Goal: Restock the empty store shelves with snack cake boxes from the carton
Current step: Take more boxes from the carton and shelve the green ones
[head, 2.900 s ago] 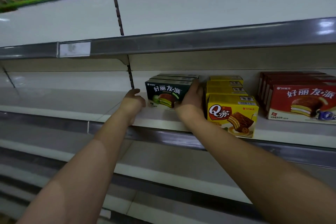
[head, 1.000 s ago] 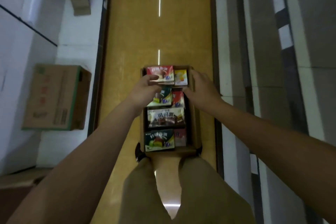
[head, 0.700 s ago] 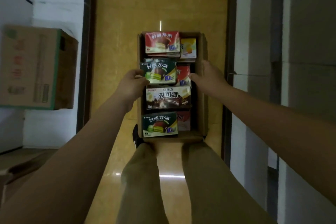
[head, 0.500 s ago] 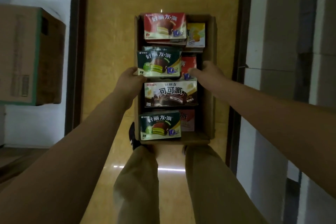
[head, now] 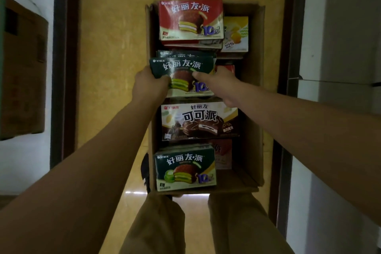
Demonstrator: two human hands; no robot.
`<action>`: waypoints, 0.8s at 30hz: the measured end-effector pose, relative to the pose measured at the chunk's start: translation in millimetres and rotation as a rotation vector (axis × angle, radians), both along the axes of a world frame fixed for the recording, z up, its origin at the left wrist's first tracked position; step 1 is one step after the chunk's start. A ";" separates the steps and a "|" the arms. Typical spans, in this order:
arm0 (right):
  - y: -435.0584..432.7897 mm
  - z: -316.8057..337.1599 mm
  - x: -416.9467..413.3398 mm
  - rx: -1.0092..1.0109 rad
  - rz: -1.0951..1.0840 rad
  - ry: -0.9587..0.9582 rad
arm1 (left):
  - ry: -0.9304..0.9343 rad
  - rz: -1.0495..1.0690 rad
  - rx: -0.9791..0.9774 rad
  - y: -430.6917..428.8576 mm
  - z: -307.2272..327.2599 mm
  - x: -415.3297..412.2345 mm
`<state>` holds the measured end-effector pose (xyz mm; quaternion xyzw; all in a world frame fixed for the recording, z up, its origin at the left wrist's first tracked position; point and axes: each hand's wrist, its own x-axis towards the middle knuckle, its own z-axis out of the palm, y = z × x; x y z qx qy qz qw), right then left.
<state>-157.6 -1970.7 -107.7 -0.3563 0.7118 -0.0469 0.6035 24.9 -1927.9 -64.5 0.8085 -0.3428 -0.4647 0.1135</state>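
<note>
An open brown carton point(head: 254, 93) stands on the yellow floor between my feet, packed with snack cake boxes. Both hands hold a dark green snack cake box point(head: 181, 68) in the carton's middle. My left hand point(head: 149, 85) grips its left end, thumb over the front. My right hand point(head: 218, 84) grips its right end, thumb lying across the picture. Another green box lies right behind it. A red box point(head: 190, 19) and a yellow box point(head: 236, 34) lie at the far end, a brown cocoa box point(head: 199, 120) and a second green box point(head: 185, 168) nearer me.
A closed cardboard carton point(head: 22, 68) sits on the white shelf base at left. Grey and white shelf units point(head: 338, 47) run along the right. Dark shelf kickboards border the yellow aisle floor point(head: 111, 37) on both sides. My trouser legs point(head: 160, 227) fill the bottom.
I turned from the shelf down to the carton. Over the last second both hands closed on the ends of the middle green box, which now sits slightly raised and tilted.
</note>
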 end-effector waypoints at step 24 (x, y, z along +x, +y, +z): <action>1.0 21.4 -18.4 -0.018 -0.171 -0.132 | 0.380 0.378 0.042 -19.0 16.0 -24.2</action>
